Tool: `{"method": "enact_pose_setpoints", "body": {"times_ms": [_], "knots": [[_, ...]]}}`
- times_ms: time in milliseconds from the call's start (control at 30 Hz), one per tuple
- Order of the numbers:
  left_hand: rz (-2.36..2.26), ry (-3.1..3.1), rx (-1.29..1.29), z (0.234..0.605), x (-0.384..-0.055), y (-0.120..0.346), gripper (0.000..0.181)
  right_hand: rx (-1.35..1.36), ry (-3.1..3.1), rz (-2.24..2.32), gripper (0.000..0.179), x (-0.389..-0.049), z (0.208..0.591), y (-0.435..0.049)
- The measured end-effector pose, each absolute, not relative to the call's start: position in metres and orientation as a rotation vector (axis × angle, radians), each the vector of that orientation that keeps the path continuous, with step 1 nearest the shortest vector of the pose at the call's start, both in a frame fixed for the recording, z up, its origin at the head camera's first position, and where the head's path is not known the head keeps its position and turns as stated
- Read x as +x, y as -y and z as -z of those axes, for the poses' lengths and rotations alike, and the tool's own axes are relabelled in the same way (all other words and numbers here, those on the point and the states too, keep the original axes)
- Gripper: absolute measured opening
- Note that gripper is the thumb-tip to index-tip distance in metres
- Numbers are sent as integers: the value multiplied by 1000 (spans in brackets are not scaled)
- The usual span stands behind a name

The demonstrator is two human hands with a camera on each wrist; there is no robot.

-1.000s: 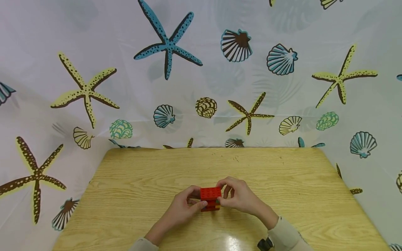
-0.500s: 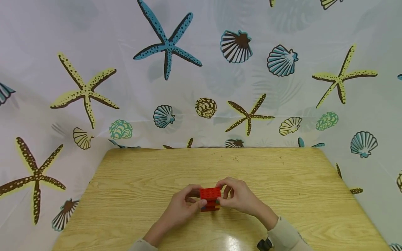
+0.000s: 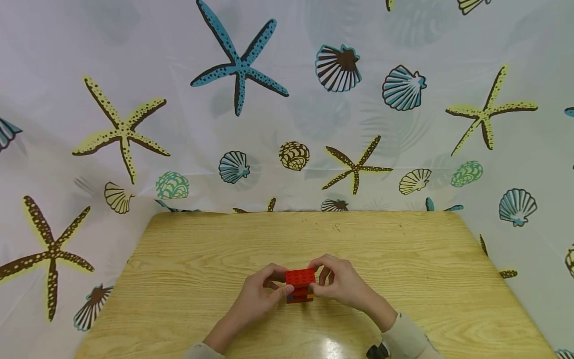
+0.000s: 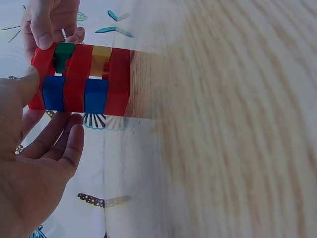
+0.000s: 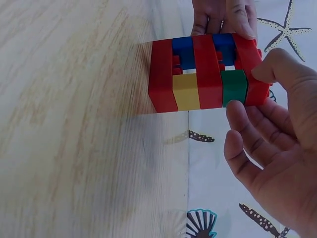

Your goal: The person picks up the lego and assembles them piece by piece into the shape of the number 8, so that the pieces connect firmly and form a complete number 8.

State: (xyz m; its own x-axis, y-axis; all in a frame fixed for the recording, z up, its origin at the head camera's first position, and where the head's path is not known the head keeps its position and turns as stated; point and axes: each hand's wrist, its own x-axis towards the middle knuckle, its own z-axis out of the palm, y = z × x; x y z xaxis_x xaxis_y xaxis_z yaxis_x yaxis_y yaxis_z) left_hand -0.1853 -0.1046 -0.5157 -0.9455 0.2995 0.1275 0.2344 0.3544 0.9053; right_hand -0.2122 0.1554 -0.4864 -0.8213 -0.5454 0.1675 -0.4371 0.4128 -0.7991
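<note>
A small tower of toy building bricks (image 3: 299,286) stands on the wooden table between both hands. Its three red layers are spaced by blue bricks (image 4: 95,96) at one end, and a yellow brick (image 5: 186,92) and a green brick (image 5: 234,88) at the other. Gaps show between these ends. My left hand (image 3: 261,296) grips the top red brick (image 3: 300,275) from the left, thumb on the near side. From the right, my right hand (image 3: 343,284) pinches the same brick between thumb and fingers, a fingertip right by the green brick.
The wooden table (image 3: 215,239) reaches back to a pale curtain (image 3: 278,114) printed with starfish and shells, which also hangs along both sides. A small black object (image 3: 377,350) sits at the right sleeve.
</note>
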Motion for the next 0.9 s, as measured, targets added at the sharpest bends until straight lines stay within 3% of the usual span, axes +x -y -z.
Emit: {"method": "enact_pose_setpoints", "body": {"times_ms": [900], "knots": [[-1711, -2595, 572, 525, -185, 104, 29, -820, -2498, 1525, 33, -206, 504, -159]]}}
